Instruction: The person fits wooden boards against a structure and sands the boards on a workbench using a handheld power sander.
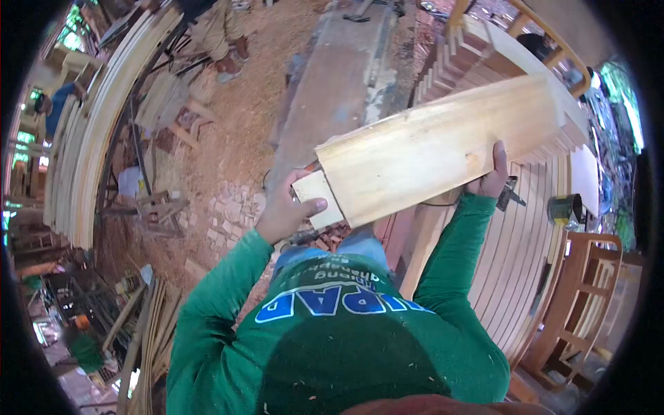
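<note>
A long, pale wooden board (436, 142) is held up in front of my body, slanting up to the right. My right hand (491, 176) grips its lower edge, with the thumb over the face and the fingers behind. At the board's left end, my left hand (290, 207) closes on a small rectangular wood block (319, 199), thumb on top. A dark line parts block and board; whether they are joined I cannot tell. A thin orange-and-dark item (313, 166) shows by my left fingers, mostly hidden.
A long worn bench (325, 90) runs away ahead. Stacked boards (449, 66) stand at the upper right, above slatted planks (519, 256) and a can (565, 209). Wood offcuts (232, 214) litter the sawdust floor. Long boards (104, 131) lean left; another person's legs (225, 41) show farther off.
</note>
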`<state>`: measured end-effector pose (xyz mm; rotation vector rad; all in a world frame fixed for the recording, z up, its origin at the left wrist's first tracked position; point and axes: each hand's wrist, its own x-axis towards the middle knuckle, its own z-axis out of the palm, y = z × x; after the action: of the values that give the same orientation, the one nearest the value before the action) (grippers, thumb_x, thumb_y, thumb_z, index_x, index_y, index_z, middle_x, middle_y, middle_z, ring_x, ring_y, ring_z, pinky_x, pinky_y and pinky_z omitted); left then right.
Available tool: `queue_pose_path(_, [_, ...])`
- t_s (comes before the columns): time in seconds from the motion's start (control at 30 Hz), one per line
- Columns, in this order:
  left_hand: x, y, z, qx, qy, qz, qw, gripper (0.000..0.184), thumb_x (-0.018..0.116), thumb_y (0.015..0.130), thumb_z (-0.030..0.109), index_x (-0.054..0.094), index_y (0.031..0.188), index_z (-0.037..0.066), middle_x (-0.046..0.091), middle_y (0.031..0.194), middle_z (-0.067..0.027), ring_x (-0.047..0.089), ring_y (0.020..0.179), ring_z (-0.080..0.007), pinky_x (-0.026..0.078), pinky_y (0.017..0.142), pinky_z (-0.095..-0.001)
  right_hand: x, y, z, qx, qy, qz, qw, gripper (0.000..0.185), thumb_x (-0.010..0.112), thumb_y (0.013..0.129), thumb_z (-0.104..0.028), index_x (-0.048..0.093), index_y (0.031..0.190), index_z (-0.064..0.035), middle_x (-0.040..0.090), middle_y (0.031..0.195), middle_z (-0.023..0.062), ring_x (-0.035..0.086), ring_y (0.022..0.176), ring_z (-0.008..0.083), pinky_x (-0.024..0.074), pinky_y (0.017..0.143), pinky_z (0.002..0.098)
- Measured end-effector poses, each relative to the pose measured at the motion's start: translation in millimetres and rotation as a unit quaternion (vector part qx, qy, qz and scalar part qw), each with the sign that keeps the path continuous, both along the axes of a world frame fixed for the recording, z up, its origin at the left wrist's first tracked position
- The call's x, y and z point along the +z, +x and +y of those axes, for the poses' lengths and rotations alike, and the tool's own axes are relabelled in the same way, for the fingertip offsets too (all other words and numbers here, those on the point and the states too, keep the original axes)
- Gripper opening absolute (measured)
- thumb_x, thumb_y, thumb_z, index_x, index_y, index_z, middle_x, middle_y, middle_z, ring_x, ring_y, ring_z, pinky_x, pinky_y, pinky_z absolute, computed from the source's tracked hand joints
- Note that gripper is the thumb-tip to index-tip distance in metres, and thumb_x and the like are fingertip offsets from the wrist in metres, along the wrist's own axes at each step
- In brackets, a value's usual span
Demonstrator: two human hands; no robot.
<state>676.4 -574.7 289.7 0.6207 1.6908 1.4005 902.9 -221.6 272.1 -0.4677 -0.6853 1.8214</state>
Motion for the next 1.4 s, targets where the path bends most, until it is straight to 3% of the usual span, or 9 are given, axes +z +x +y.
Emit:
queue_pose_path(0.4, [-91.3,-143.7,-187.9,-0.048,0.007,-0.170,0.984,0.054,0.078,0.091,0.015,0.053,0.136,0.002,0.071,0.118,-0.0124,0.069,0.106,-0.0162,0.057,0.091,-0.0334,68.1,-231.6,-252.6,0.051,0.202,-0.267,0.941,0.049,0.075,0.087,-0.018,0.060,0.128,0.0040,0.067,0.117,0.0128,0.067,0.104,0.0248,0.0549,0.091,0.0387])
queue_pose_path(0.47, [-142.6,-187.5,-241.6,-0.068,-0.079,0.018,0.994,0.049,0.078,0.091,0.021,0.058,0.133,0.003,0.075,0.112,-0.0108,0.071,0.101,-0.0159,0.057,0.090,-0.0324,71.5,-266.9,-272.5,0.030,0.253,-0.340,0.905,0.041,0.078,0.084,-0.015,0.066,0.119,0.0045,0.070,0.109,0.0123,0.068,0.096,0.0236,0.0556,0.085,0.0374])
queue_pose_path(0.6, [-288.1,-253.1,-415.9,-0.067,-0.121,0.570,0.810,0.041,0.070,0.087,0.019,0.067,0.126,0.010,0.072,0.120,-0.0108,0.064,0.117,-0.0335,0.051,0.103,-0.0413,62.8,-311.3,-278.1,0.059,0.200,-0.423,0.882,0.036,0.082,0.079,-0.010,0.070,0.110,0.0058,0.072,0.098,0.0122,0.070,0.085,0.0226,0.0571,0.078,0.0360])
queue_pose_path(0.7, [-394.8,-218.2,-613.3,0.008,-0.418,0.231,0.879,0.053,0.061,0.096,0.039,0.059,0.143,0.015,0.061,0.139,-0.0219,0.059,0.129,-0.0355,0.048,0.107,-0.0435,-8.3,-321.5,-236.3,0.078,0.249,-0.523,0.811,0.041,0.085,0.076,-0.014,0.070,0.109,0.0069,0.074,0.095,0.0117,0.072,0.082,0.0223,0.0588,0.076,0.0348])
queue_pose_path(0.77, [-355.7,-199.7,-652.1,-0.247,-0.653,0.085,0.711,0.075,0.073,0.087,0.047,0.053,0.150,0.010,0.057,0.147,-0.0195,0.056,0.135,-0.0338,0.047,0.110,-0.0435,-39.7,-330.3,-232.7,0.061,0.268,-0.566,0.777,0.043,0.086,0.075,-0.016,0.072,0.108,0.0066,0.076,0.097,0.0150,0.075,0.084,0.0232,0.0595,0.079,0.0371])
queue_pose_path(0.87, [-362.6,-196.7,-683.6,-0.191,-0.590,-0.017,0.785,0.062,0.075,0.085,0.050,0.067,0.131,0.008,0.070,0.127,-0.0173,0.068,0.113,-0.0373,0.054,0.097,-0.0461,-90.1,-340.4,-216.2,0.054,0.252,-0.642,0.722,0.047,0.087,0.072,-0.020,0.072,0.108,0.0071,0.076,0.098,0.0184,0.075,0.087,0.0245,0.0590,0.081,0.0383])
queue_pose_path(0.97, [-399.4,-283.6,-655.7,-0.149,-0.552,0.218,0.791,0.045,0.072,0.088,0.045,0.073,0.115,0.008,0.077,0.107,-0.0161,0.073,0.096,-0.0333,0.058,0.085,-0.0471,-103.0,-394.1,-219.4,0.052,0.208,-0.701,0.680,0.043,0.083,0.075,-0.009,0.069,0.111,0.0096,0.075,0.098,0.0145,0.073,0.086,0.0219,0.0581,0.078,0.0356])
queue_pose_path(1.17, [-282.1,-438.2,-410.9,-0.028,-0.471,0.231,0.851,0.040,0.080,0.082,0.038,0.074,0.104,0.006,0.076,0.088,-0.0150,0.074,0.087,-0.0312,0.059,0.079,-0.0452,-161.0,-482.9,-178.1,0.040,0.183,-0.798,0.572,0.066,0.088,0.068,-0.034,0.067,0.112,0.0094,0.072,0.104,0.0298,0.072,0.098,0.0413,0.0568,0.089,0.0461])
queue_pose_path(1.4, [-320.4,-653.9,-239.8,-0.208,-0.449,0.215,0.842,0.027,0.080,0.083,0.017,0.072,0.107,0.006,0.076,0.086,-0.0087,0.073,0.083,-0.0187,0.059,0.077,-0.0349,-189.4,-546.7,-101.6,0.013,0.083,-0.833,0.546,0.049,0.075,0.079,-0.028,0.062,0.111,0.0068,0.072,0.099,0.0289,0.071,0.093,0.0453,0.0575,0.088,0.0497])
